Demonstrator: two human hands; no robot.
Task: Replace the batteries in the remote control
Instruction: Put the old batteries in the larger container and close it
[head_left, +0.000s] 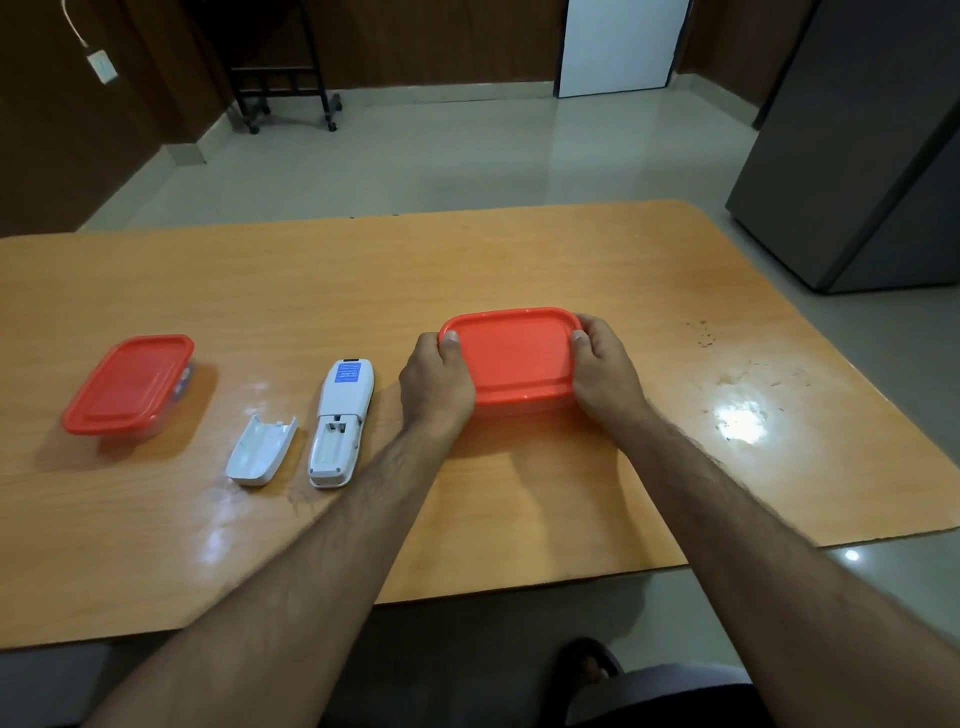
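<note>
Head view: left grip (435, 387) and right grip (607, 371) clasping opposite ends of red-lidded plastic rectangular box (511, 358) on orange wooden bench (675, 291). White remote control (340, 423) face down at 9 o'clock, battery bay bare. Detached white battery cover (261, 451) beside. Second red-lidded box (130, 384) farther at 9.

Contents of the red-lidded container (511, 358) are concealed by its opaque lid. Left of it, the remote control (340, 423) shows a blue label, print too small to read. Table (571, 260) cut off at the left edge.
</note>
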